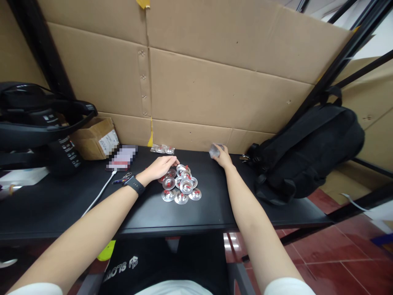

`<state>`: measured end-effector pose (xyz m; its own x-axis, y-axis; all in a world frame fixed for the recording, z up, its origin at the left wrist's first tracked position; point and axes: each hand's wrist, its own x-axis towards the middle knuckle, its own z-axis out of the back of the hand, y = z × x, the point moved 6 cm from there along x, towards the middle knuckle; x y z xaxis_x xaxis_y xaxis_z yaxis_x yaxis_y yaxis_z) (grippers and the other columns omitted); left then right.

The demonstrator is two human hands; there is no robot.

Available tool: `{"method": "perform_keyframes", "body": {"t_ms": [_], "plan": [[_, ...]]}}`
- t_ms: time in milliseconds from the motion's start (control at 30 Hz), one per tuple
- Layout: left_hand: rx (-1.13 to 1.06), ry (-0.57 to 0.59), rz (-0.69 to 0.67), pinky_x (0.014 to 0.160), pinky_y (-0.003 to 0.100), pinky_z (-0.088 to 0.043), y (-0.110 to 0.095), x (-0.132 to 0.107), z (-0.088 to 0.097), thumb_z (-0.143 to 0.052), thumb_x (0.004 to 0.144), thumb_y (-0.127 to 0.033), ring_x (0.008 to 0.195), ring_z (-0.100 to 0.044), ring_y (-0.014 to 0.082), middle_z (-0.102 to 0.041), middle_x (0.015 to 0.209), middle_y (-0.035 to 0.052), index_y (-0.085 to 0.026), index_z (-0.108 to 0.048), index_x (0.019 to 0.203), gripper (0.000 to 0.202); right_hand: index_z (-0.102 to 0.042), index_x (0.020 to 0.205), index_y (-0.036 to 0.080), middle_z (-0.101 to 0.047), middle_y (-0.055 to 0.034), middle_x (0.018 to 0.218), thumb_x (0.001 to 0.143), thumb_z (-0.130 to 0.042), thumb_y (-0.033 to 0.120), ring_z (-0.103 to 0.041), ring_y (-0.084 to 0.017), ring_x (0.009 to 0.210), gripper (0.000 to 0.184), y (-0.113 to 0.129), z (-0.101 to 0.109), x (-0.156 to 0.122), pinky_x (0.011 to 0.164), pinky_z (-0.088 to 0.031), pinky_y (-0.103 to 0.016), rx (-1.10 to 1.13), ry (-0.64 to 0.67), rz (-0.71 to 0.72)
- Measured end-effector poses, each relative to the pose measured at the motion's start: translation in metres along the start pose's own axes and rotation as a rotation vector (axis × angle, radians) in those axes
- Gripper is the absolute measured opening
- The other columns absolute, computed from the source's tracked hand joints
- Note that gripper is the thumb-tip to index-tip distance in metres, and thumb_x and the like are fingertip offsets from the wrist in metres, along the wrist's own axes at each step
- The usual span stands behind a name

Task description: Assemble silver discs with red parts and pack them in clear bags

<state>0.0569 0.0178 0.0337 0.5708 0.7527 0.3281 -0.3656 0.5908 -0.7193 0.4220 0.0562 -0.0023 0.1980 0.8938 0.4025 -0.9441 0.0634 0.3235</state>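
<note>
Several small silver finger cymbals (pixel 186 186), each with a domed middle and a bit of red cord, lie in a loose pile on the black desk (pixel 196 217). My left hand (pixel 162 164) rests at the pile's upper left edge, its fingers stretched out and reaching the nearest cymbals. A dark watch is on that wrist. Toward the back of the desk, my right hand (pixel 223 156) has its fingers closed around a greyish, see-through plastic packet (pixel 214 150). What is inside the packet cannot be made out.
Packed cymbals in clear plastic (pixel 162 149) lie by the cardboard wall (pixel 196 90). On the left are a phone (pixel 121 157) with a white cable (pixel 100 196), keys (pixel 123 179), an open cardboard box (pixel 93 139) and a black bottle (pixel 66 153). A black backpack (pixel 310 147) leans at right.
</note>
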Motion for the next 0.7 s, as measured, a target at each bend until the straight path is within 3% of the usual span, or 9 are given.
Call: {"method": "perform_keyframes", "body": {"t_ms": [133, 333, 433, 700], "plan": [[-0.005, 0.006, -0.002, 0.091, 0.036, -0.054, -0.0002, 0.0001, -0.0007, -0.035, 0.101, -0.061, 0.098, -0.072, 0.025, -0.079, 0.1, 0.0055, -0.021, -0.075, 0.096, 0.056, -0.043, 0.159, 0.034, -0.027, -0.0161, 0.165, 0.083, -0.076, 0.027, -0.066, -0.027, 0.121, 0.082, -0.0004, 0.0005, -0.0005, 0.11, -0.05, -0.044, 0.076, -0.003, -0.037], [-0.017, 0.017, 0.009, 0.091, 0.037, -0.054, -0.0027, -0.0006, -0.0016, -0.037, 0.1, -0.063, 0.097, -0.072, 0.0254, -0.079, 0.1, 0.0062, -0.021, -0.075, 0.096, 0.057, -0.041, 0.159, 0.036, -0.029, -0.0148, 0.164, 0.086, -0.074, 0.027, -0.047, -0.029, 0.146, 0.08, 0.0011, -0.0005, 0.0011, 0.114, -0.044, -0.044, 0.043, 0.023, -0.042], [-0.018, 0.022, 0.013, 0.091, 0.037, -0.055, -0.0036, -0.0012, -0.0019, -0.036, 0.099, -0.063, 0.097, -0.072, 0.0254, -0.079, 0.1, 0.0062, -0.021, -0.075, 0.096, 0.057, -0.043, 0.157, 0.035, -0.032, -0.0149, 0.163, 0.087, -0.073, 0.028, -0.046, -0.03, 0.147, 0.077, 0.0011, -0.0012, 0.0016, 0.114, -0.044, -0.044, 0.044, 0.028, -0.048], [-0.01, 0.041, 0.008, 0.091, 0.036, -0.054, -0.0044, -0.0013, -0.0032, -0.037, 0.101, -0.061, 0.096, -0.072, 0.025, -0.079, 0.098, 0.0056, -0.021, -0.075, 0.096, 0.056, -0.046, 0.155, 0.026, -0.038, -0.0169, 0.158, 0.086, -0.072, 0.028, -0.06, -0.029, 0.131, 0.074, -0.0012, -0.0037, 0.0021, 0.106, -0.051, -0.041, 0.032, 0.025, -0.065]]}}
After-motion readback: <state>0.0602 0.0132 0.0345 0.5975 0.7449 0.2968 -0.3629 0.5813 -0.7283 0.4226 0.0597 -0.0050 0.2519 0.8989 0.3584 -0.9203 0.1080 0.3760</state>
